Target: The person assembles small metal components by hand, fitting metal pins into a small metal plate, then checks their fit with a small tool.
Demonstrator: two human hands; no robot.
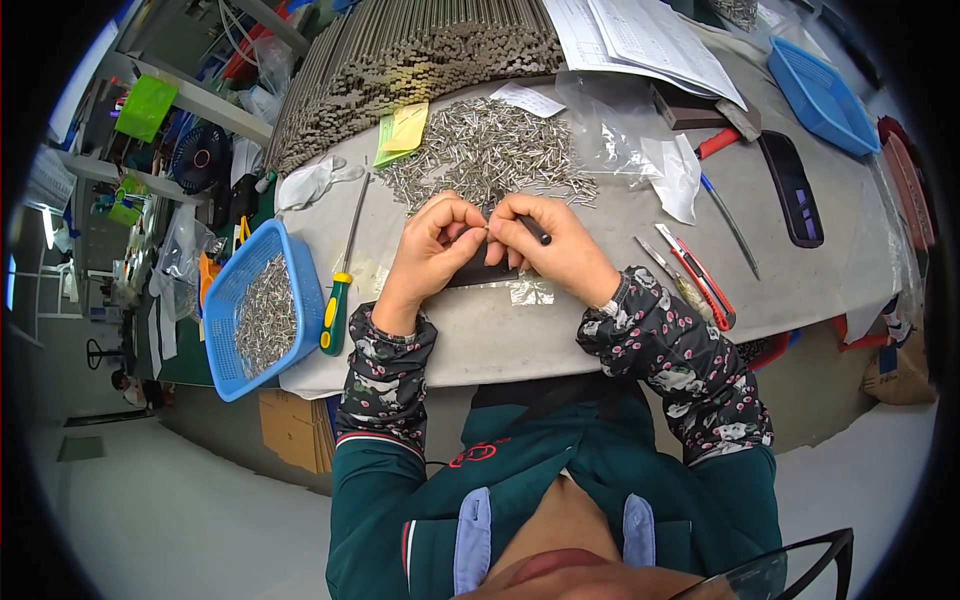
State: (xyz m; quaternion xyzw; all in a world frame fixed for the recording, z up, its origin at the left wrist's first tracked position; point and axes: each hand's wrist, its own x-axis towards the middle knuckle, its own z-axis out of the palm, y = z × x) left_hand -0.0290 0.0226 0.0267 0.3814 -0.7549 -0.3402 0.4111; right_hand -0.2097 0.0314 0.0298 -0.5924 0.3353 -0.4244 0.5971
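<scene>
Grey and cluttered, the counter (pixel 620 300) fills the upper half of the view, with a workshop floor and shelving off to the left. Both hands meet near its middle, just in front of a loose heap of small metal pins (pixel 490 150). The left hand (pixel 432 250) is curled, its thumb and fingertips pressed together on something small at the point where the two hands touch; what it pinches is too small to tell for certain. The right hand (pixel 555 245) is likewise curled and holds a thin dark rod (pixel 534 230) that sticks out between its fingers, pointing up and away from the person. Under the hands lies a dark flat block (pixel 480 272), partly covered by them, and just below it a scrap of clear plastic film (pixel 530 292). To the left of the hands a screwdriver with a yellow and green handle (pixel 338 290) lies along the counter's edge, beside a blue basket (pixel 222 300) holding more pins. To the right lie red-handled cutters (pixel 705 285), near the right wrist. A dense stack of long metal rods (pixel 400 50) lies at the far side.
</scene>
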